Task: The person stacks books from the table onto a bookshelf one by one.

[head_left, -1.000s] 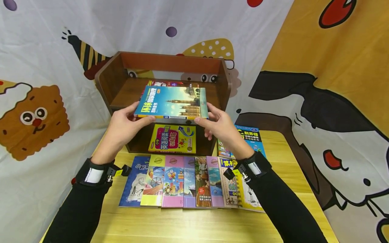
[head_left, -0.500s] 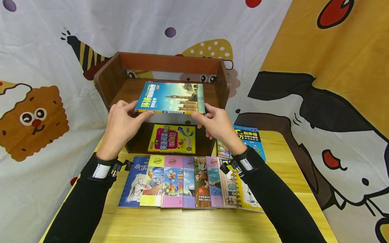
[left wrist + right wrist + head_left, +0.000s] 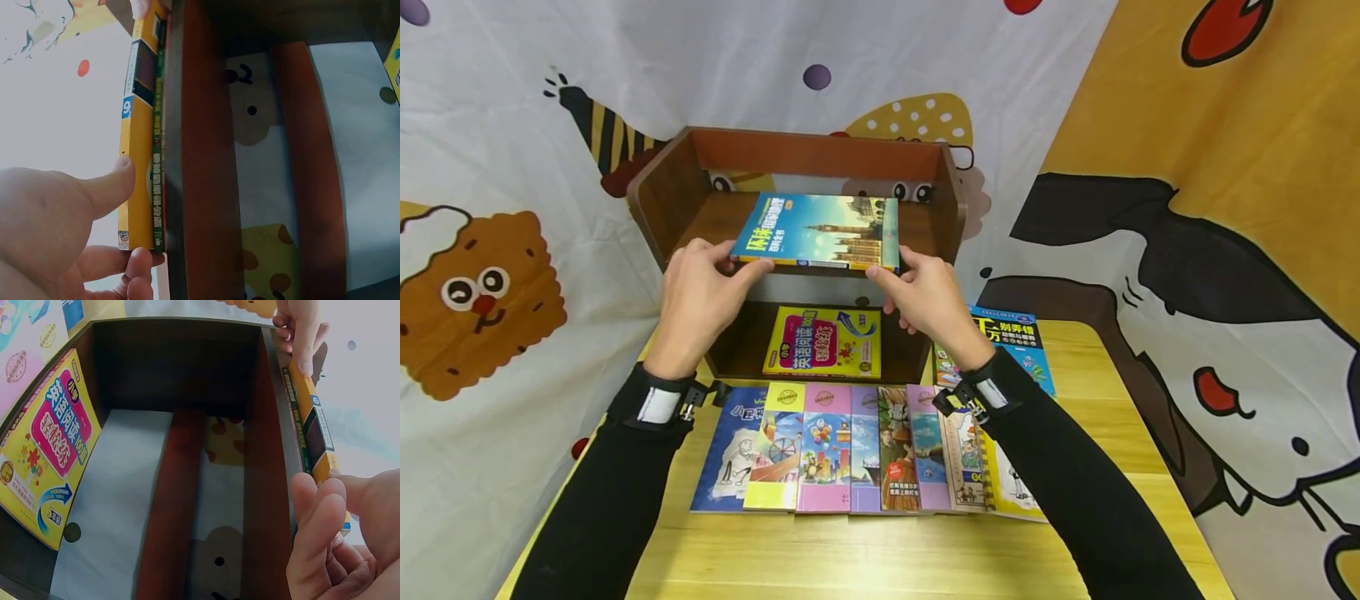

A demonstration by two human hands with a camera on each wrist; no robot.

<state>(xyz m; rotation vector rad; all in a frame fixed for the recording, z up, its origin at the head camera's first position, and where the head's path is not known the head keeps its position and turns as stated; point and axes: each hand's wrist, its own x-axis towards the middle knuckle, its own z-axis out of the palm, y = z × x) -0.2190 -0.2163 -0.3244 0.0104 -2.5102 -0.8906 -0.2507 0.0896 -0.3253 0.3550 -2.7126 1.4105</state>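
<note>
A thick book (image 3: 820,232) with a clock tower on its blue cover and a yellow spine lies flat at the upper shelf of the brown bookshelf (image 3: 643,187). My left hand (image 3: 700,287) grips its left end, thumb on the spine, fingers round the side. At the right end my right hand (image 3: 928,296) holds it likewise, thumb near the spine's corner. A green-spined book (image 3: 157,187) lies directly under the yellow spine in the left wrist view, on the shelf board. Whether the two touch all along, I cannot tell.
A yellow book (image 3: 823,342) lies on the lower shelf. In front, several overlapping books (image 3: 827,450) form a row on the wooden table (image 3: 865,558). A blue and black book (image 3: 1026,346) lies right of the shelf, partly behind my right arm. A printed cloth (image 3: 760,67) hangs behind.
Both hands have carried the clock-tower book forward, deeper over the upper shelf. It now covers the red book that showed behind it earlier.
</note>
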